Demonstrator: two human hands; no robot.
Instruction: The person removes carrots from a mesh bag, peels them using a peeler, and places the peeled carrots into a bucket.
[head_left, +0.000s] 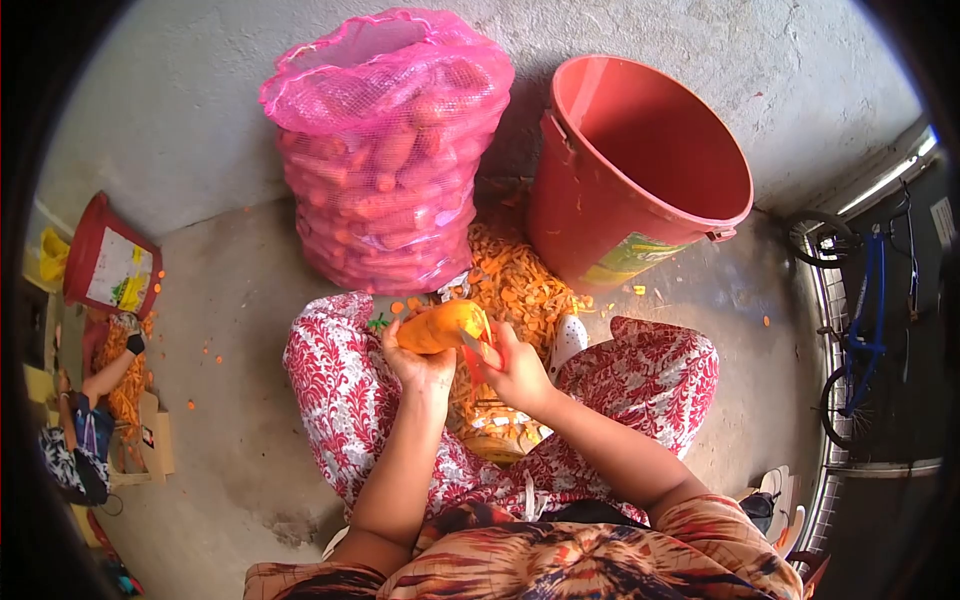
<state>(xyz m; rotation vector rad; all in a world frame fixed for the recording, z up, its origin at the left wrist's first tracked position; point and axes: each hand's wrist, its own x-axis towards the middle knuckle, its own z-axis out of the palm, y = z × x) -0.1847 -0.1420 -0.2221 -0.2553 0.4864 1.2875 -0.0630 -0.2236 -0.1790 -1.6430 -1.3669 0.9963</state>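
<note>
My left hand (418,365) is closed around the thick end of a peeled orange carrot (432,328), held above my lap. My right hand (518,372) grips a small red-handled peeling blade (482,362) against the carrot's right end. A thin strip of peel stands up beside the blade; fingers partly hide the tool, so its exact kind is unclear. Below and beyond both hands lies a heap of carrot peelings (515,283) on the floor between my legs.
A pink mesh sack (385,200) full of carrots stands by the wall, left of a large red bucket (575,200). On the far left, another person's hand (135,343) is near peelings and a smaller red bucket (155,280). A blue bicycle (865,330) leans at right.
</note>
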